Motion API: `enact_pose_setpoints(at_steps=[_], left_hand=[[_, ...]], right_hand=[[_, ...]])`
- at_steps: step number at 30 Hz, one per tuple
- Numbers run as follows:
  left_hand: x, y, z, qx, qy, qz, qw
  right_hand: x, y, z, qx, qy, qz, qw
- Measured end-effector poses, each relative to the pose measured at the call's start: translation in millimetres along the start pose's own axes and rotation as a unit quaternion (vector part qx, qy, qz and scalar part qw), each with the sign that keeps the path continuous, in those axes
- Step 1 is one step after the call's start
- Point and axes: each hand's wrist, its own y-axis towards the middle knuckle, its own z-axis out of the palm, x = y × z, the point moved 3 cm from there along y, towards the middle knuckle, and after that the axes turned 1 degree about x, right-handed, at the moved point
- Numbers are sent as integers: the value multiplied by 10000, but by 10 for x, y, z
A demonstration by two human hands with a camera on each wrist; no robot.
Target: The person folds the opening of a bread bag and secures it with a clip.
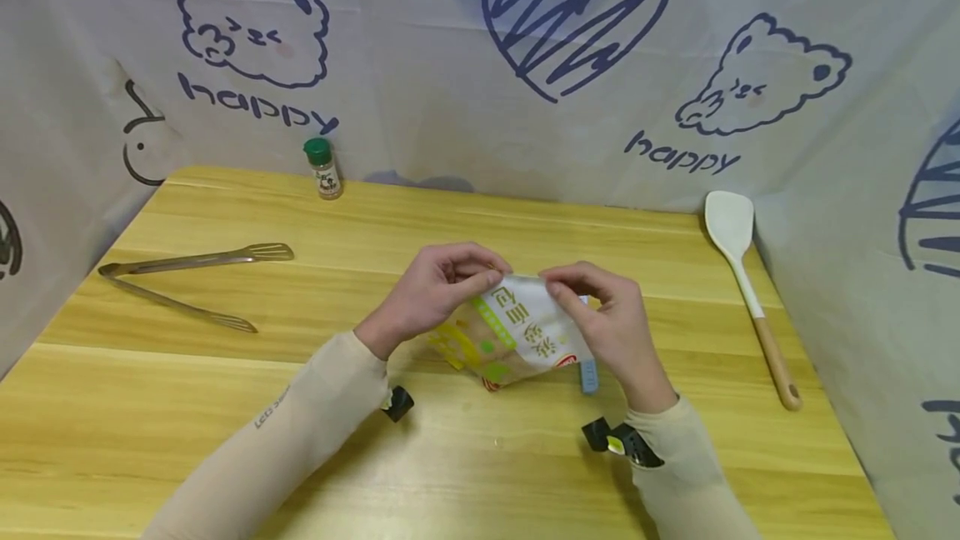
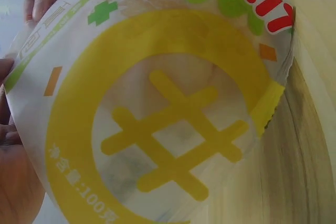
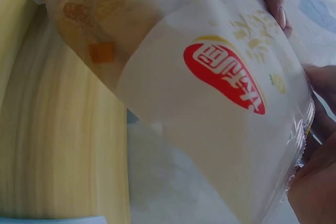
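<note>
A printed plastic bread bag (image 1: pixel 517 340), white with yellow and green patterns, is held up between both hands over the table. My left hand (image 1: pixel 442 286) pinches its far edge between thumb and fingers. My right hand (image 1: pixel 607 315) pinches the same edge a short way to the right. In the left wrist view, the bag (image 2: pixel 79 129) shows a big yellow ring, and its clear parts let something pale show inside. A red logo marks the bag (image 3: pixel 173 103) in the right wrist view. The two thumbs are close together, with a strip of the edge between them.
Partly behind the bag lies a light blue object (image 1: pixel 589 377). Metal tongs (image 1: pixel 180 261) lie spread at the left. A green-capped shaker bottle (image 1: pixel 323 169) stands near the back edge. At the right lies a white spatula (image 1: pixel 738 248) with a wooden handle. Printed cloth (image 1: pixel 420 90) hangs behind the table.
</note>
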Motion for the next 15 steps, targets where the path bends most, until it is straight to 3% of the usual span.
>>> enact_pose_setpoints(at_steps=[10, 15], left_hand=[[5, 0, 22, -5, 269, 167, 9995], [-4, 3, 32, -13, 361, 289, 9989]], right_hand=[[26, 54, -6, 132, -126, 105, 9998], [32, 66, 6, 402, -257, 294, 9984]])
